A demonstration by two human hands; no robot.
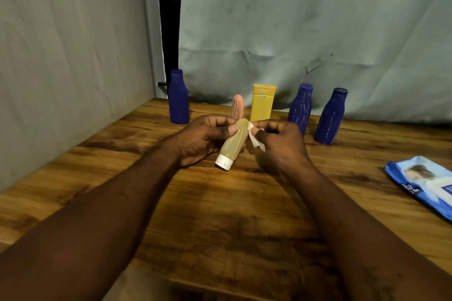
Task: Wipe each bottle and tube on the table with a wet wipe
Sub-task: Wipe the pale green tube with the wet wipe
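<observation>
Your left hand (204, 139) grips the pale yellow translucent tube with a white cap (232, 145) above the wooden table (220, 215), cap toward you, while your right hand (278, 144) pinches a crumpled white wet wipe (255, 140) against it.

Grey-green sheets (305, 19) hang behind, a dark gap (170, 19) between them; a blue wipes packet (425, 183) lies far right

Brown wood-grain table (220, 215) holds six things. 11 o'clk: plain dark blue plastic bottle (178, 98), upright. 12: pink rounded tube (237, 105) beside yellow flat-sided plastic bottle (263, 102), both upright. 1: streaked dark blue bottle (300, 107), then outer streaked blue bottle (330, 117). 3: blue-white soft wipes pack (423, 183), flat.
</observation>
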